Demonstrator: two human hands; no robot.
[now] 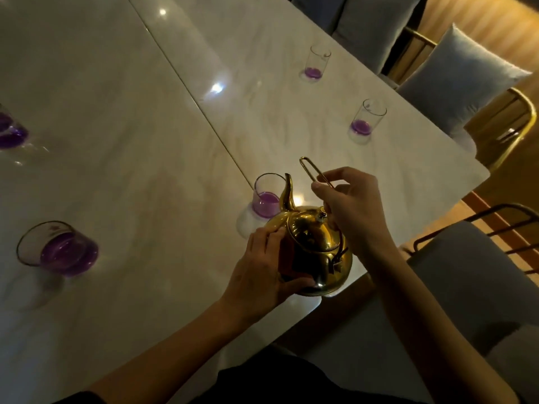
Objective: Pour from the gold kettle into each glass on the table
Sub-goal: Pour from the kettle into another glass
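Note:
The gold kettle is near the table's front edge, its curved spout up against a glass that holds purple liquid. My left hand cups the kettle's left side. My right hand pinches its thin wire handle above the lid. Two more glasses with a little purple liquid stand farther right along the table's edge. A wide glass of purple liquid sits at the left, and another is cut off by the left border.
The white marble table has a seam running diagonally across it. Grey cushioned chairs with gold frames line the right side, over a wooden floor.

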